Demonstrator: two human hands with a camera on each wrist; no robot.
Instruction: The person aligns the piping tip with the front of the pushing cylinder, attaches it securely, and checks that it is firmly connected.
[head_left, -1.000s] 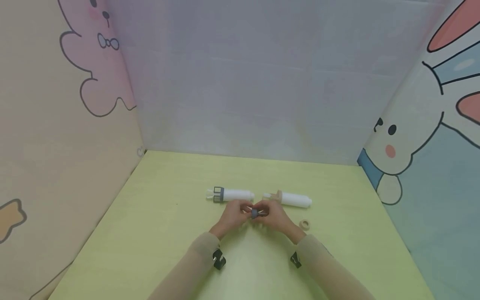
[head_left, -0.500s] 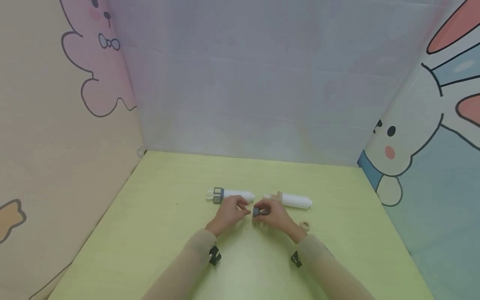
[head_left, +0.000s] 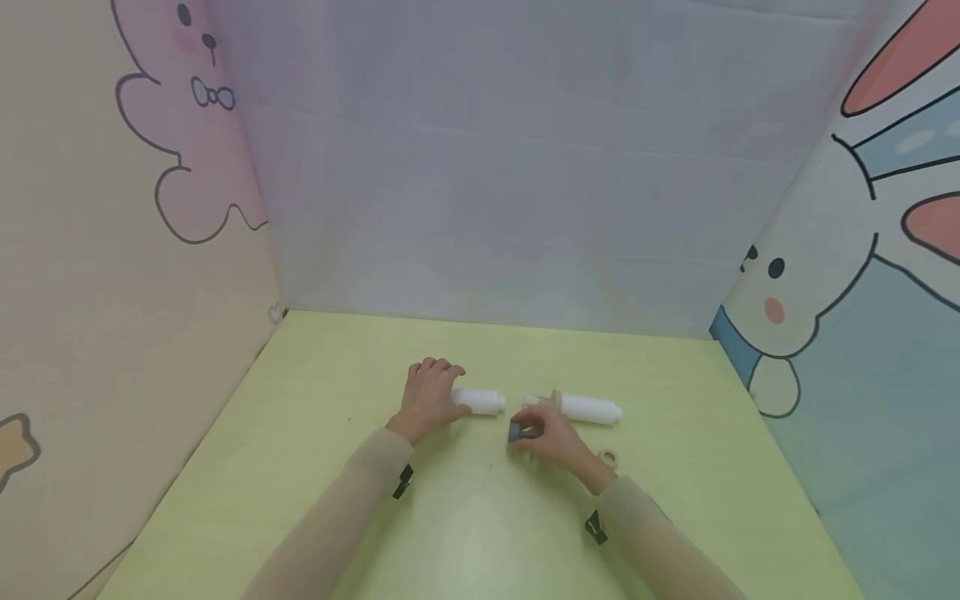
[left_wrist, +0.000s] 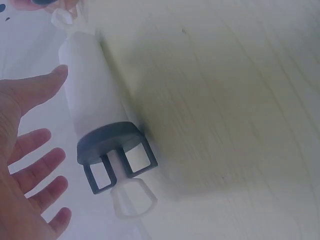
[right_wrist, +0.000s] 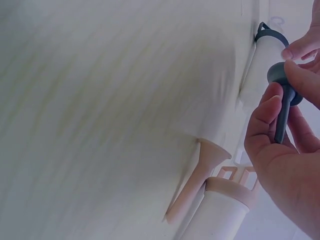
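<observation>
In the head view, our left hand [head_left: 427, 400] covers the collared end of a white tube [head_left: 478, 401]; only the body shows, its nozzle toward three o'clock. The left wrist view uncovers the dark grey collar [left_wrist: 110, 140] and pale loop [left_wrist: 151, 200], pointing to five. There our fingers are spread loose, unclosed; we cannot tell whether the thumb touches.

Our right hand [head_left: 553, 435] pinches a dark grey funnel-shaped piece [right_wrist: 278, 74], partly hidden by fingers, at about four o'clock from that tube in the head view; its head faces nine, its stem three. Between two and three o'clock from it lies a tan-collared white tube [head_left: 590, 408], collar toward nine.

Our right wrist partly hides a tan ring [head_left: 613, 459]; a tan funnel-shaped piece [right_wrist: 192, 182] points its stem to seven in the right wrist view.
</observation>
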